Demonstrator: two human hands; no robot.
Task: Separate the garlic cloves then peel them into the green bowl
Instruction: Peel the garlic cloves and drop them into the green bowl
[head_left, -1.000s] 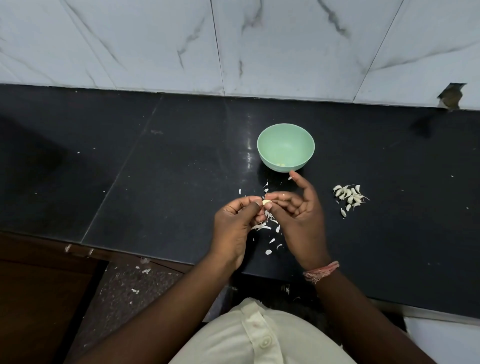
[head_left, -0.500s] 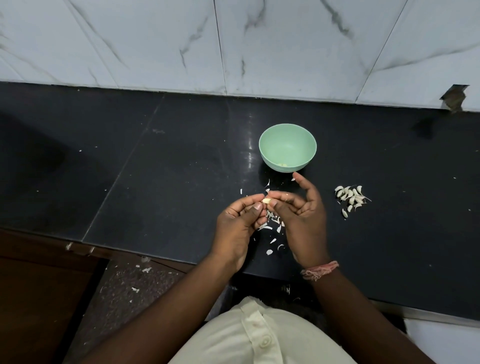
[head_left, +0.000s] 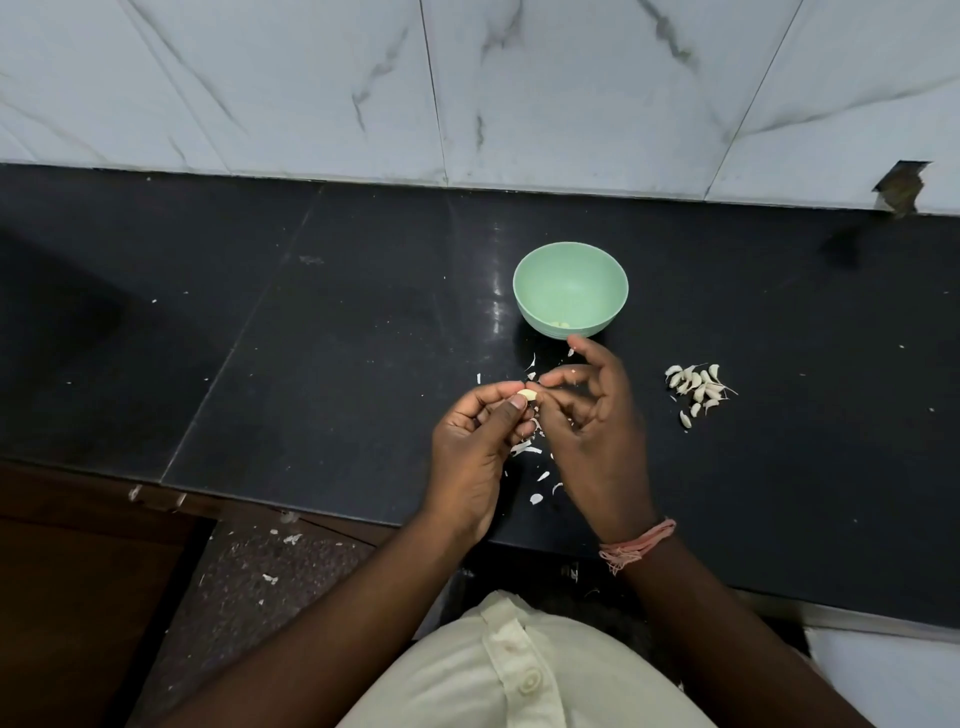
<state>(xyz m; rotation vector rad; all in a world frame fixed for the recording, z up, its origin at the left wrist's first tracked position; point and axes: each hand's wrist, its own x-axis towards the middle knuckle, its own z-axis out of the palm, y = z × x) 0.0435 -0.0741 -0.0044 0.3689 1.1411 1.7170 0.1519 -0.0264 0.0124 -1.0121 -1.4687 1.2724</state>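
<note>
Garlic is what both hands are busy with: one small pale garlic clove (head_left: 529, 395) sits pinched between the thumb and curled fingers of the left hand (head_left: 475, 452), held above the black stone table (head_left: 311, 364). The right hand (head_left: 592, 431) meets it from the other side, its thumb and forefinger tips closing on the clove's end, the little finger lifted up and the other fingers loosely bent. Whether the right fingertips hold a bit of skin or the clove itself is too small to tell.

Just beyond the hands stands the round pale green plastic bowl (head_left: 524, 291), upright on the table, with a few pale yellowish peeled cloves (head_left: 560, 324) lying at its near inner edge. The raised little finger of the right hand comes near the bowl's near wall but is apart from it.

To the right of the hands, well apart from the bowl, lies a small heap of white unpeeled garlic cloves (head_left: 698, 387) on the table. Under and between the hands, thin white scraps of garlic skin (head_left: 524, 449) are scattered over the dark surface.

A pink thread band (head_left: 636, 545) circles the right wrist. Behind the table runs a wall of white marble-patterned tiles (head_left: 467, 93). At the bottom edge shows a cream buttoned shirt (head_left: 519, 670).
</note>
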